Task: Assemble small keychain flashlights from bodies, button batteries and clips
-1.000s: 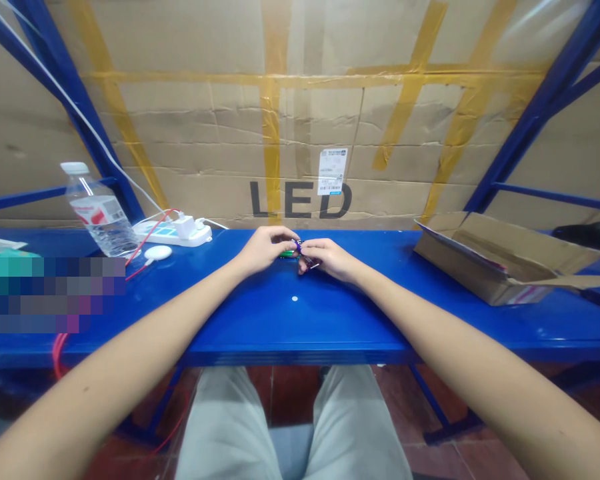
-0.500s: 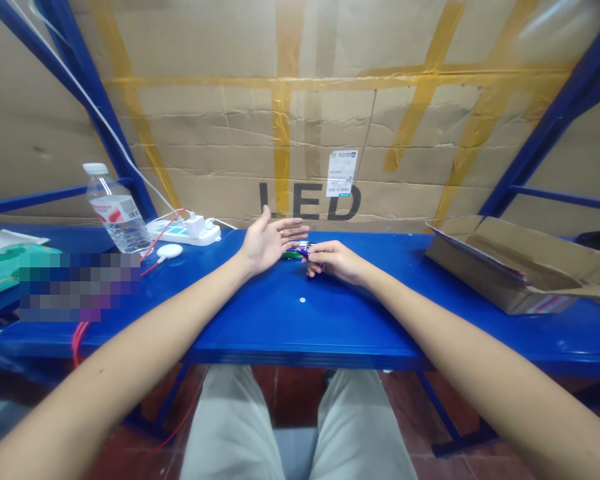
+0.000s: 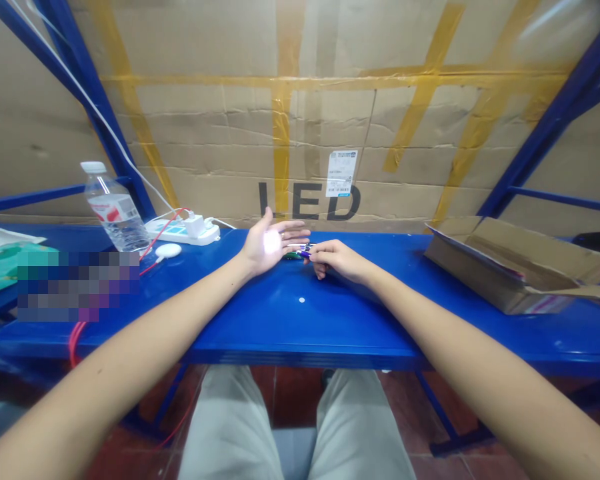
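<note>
My left hand [image 3: 270,244] is held open above the blue table [image 3: 300,320], palm turned to the right with fingers stretched out. A bright white spot of light falls on that palm. My right hand [image 3: 336,259] is closed around a small purple torch [image 3: 304,252], whose tip points at the left palm. A few small green and white items [image 3: 293,254] lie on the table between the hands; they are too small to name.
A water bottle [image 3: 114,209], a white power strip [image 3: 183,231] with a plugged charger and a white round puck [image 3: 168,251] stand at the back left. An open cardboard box [image 3: 515,263] lies at the right. A tiny white dot [image 3: 301,300] sits mid-table.
One second ago both hands were pinched together on the small item. The left hand has let go and opened flat, and a bright light spot now shows on its palm.
</note>
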